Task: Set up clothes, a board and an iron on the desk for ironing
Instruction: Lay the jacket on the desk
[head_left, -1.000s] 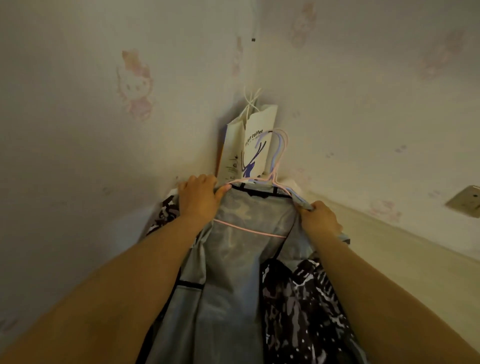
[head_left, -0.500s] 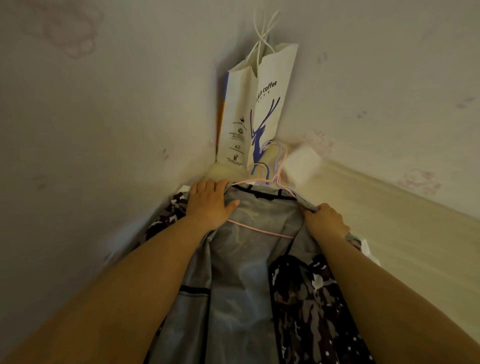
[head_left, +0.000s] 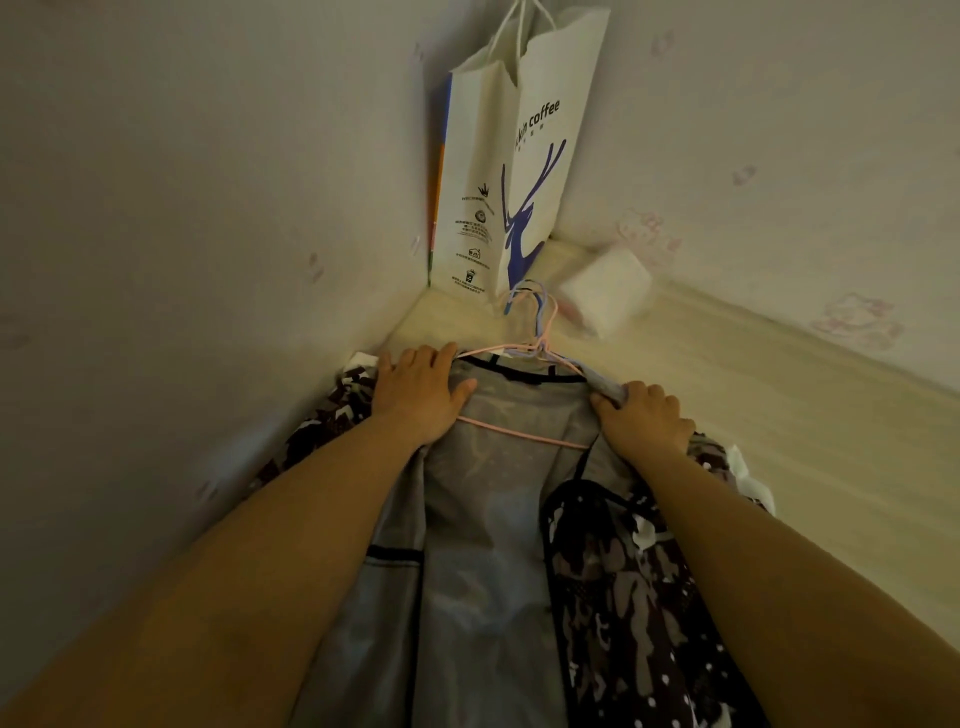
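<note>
1. Head view, as we read it: our worry is the pink wire hanger (head_left: 524, 436) with its hooks (head_left: 535, 312) pointing at the white paper coffee bag with a blue deer print (head_left: 511, 171). If the clothes get pushed further toward that bag, the hooks could snag it or tip it over.
2. A white tissue pack (head_left: 605, 291) lies just right of the bag and could be shoved too.
3. The grey translucent garment (head_left: 498, 519) and the camouflage-print clothes (head_left: 623, 597) lie on the pale counter (head_left: 779, 405), just in front of the bag. No board or iron is in sight.
4. Our left hand (head_left: 415, 389) rests flat on the garment's left shoulder, fingers extended.
5. Our right hand (head_left: 644, 415) is curled around the hanger's right end, gripping it.
6. Both forearms reach straight toward the bag.
</note>
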